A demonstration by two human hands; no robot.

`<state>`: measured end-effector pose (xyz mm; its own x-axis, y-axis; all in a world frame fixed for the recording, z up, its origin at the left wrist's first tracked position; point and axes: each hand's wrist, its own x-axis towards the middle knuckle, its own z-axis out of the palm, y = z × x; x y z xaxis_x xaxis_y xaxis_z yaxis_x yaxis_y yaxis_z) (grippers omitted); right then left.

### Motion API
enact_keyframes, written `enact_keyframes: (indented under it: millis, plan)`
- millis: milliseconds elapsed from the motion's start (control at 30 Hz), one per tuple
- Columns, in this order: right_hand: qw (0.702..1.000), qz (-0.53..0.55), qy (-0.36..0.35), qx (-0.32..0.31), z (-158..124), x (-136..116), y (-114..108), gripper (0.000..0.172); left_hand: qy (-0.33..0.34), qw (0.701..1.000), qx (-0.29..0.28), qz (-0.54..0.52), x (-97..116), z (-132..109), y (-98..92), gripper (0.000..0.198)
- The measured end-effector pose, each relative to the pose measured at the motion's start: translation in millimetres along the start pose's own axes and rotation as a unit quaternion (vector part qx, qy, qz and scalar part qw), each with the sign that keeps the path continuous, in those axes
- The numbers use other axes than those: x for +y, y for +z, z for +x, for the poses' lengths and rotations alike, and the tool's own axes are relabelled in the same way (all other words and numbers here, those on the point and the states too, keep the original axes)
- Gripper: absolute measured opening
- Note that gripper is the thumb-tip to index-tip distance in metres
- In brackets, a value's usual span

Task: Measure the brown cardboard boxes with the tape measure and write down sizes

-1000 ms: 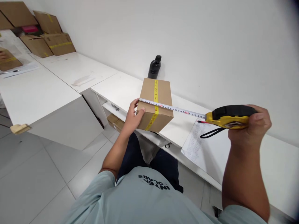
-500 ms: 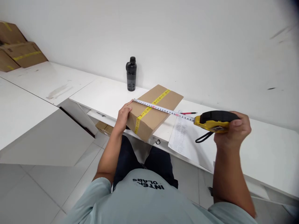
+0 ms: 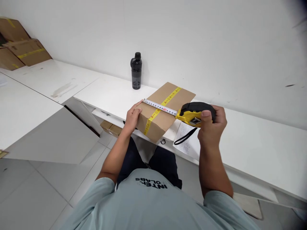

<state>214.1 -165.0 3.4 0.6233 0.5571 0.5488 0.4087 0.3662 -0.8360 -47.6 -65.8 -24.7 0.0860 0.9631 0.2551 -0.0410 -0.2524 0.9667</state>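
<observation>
A brown cardboard box (image 3: 165, 119) with a yellow printed tape strip lies on the white table, its near end tilted over the front edge. My left hand (image 3: 133, 118) is closed on the box's left side, fingertips at the hooked end of the measuring blade (image 3: 155, 105). That blade stretches across the box top, numbers upward. In my right hand (image 3: 213, 124) is a yellow and black tape measure (image 3: 192, 115), held at the box's right edge with my thumb on its near side. Its black wrist strap (image 3: 185, 137) dangles below.
A dark shaker bottle (image 3: 136, 72) stands by the wall behind the box. A written paper sheet (image 3: 185, 145) lies under the tape measure on the white table (image 3: 251, 143). Several cardboard boxes (image 3: 28, 51) are stacked far left; small boxes (image 3: 110, 127) sit on a shelf below.
My right hand has brought the tape measure left to the box's right edge, and the exposed blade has become shorter. My left hand stays at the box's left side.
</observation>
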Motion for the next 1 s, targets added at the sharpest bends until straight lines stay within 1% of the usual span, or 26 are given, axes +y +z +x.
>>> enact_keyframes:
  millis: [133, 267, 333, 433, 533, 700, 833, 900, 1000]
  plan:
    - [0.999, -0.018, 0.008, -0.025, -10.4, -17.5, -8.6, 0.057, 0.003, 1.0, -0.003, -0.003, -0.7, 0.9, -0.7, 0.05]
    - [0.999, -0.036, -0.017, -0.036, -29.3, -38.3, -16.5, 0.054, 0.001, 1.0, -0.027, -0.002, 0.5, -1.2, -1.6, 0.048]
    - [0.999, -0.034, -0.02, -0.021, -36.9, -41.4, -21.3, 0.052, 0.002, 0.999, -0.039, -0.004, 0.7, -2.1, -1.0, 0.047]
    - [0.999, -0.038, -0.014, 0.025, -44.6, -38.9, -30.2, 0.052, -0.003, 0.999, -0.054, -0.008, -0.1, -2.1, 2.4, 0.048]
    - [0.996, -0.062, -0.031, 0.051, -51.2, -38.9, -38.5, 0.051, -0.006, 0.997, -0.074, -0.008, -1.9, -0.4, 7.8, 0.049]
    - [0.99, -0.106, -0.064, 0.062, -69.8, -53.5, -42.0, 0.05, -0.011, 0.997, -0.081, -0.002, -3.2, 5.3, 18.7, 0.047]
    - [0.981, -0.137, -0.091, 0.102, -90.7, -67.1, -43.2, 0.054, -0.026, 0.993, -0.119, -0.006, 0.3, 11.9, 27.8, 0.04]
    - [0.976, -0.152, -0.109, 0.116, -99.4, -72.2, -45.1, 0.051, -0.036, 0.99, -0.134, -0.003, 3.6, 15.0, 32.0, 0.034]
    - [0.971, -0.18, -0.102, 0.118, -107.3, -75.8, -45.5, 0.041, -0.072, 0.989, -0.127, 0.009, 7.6, 18.2, 37.3, 0.03]
